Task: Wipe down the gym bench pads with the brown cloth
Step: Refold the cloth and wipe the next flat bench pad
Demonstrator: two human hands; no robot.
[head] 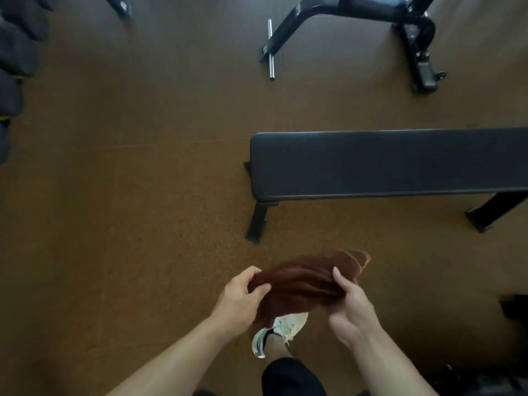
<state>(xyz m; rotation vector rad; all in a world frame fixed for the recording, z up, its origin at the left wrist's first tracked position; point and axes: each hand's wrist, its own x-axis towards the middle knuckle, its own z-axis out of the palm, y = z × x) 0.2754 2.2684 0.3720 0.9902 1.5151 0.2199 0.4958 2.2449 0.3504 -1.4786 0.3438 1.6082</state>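
Head view, looking down at a gym floor. Hidden or cut off: the flat bench pad (pixel 385 162) runs out of frame at the right edge, so its far end cannot be seen; two of its legs show below it, one near the left end and one near the right. A second machine frame (pixel 357 15) at the top is cropped by the upper edge, with a chrome bar (pixel 270 50) lying across its foot. Dark rounded shapes (pixel 14 52) along the left edge and a dark object (pixel 514 307) at the right edge are too dim to identify. Most of the shoe (pixel 281 330) lies under the cloth.

Surface: brown speckled floor (pixel 128 181), dimly lit.

Count: one brown cloth (pixel 303 281), one flat bench, one further machine frame, two hands, one shoe.

Cloth: bunched and held in the air between both hands, in front of the bench's left end and apart from the pad. Left hand (pixel 240 301) pinches the cloth's left side between thumb and curled fingers. Right hand (pixel 348 304) grips the right side, thumb laid over the top, fingers curled beneath.
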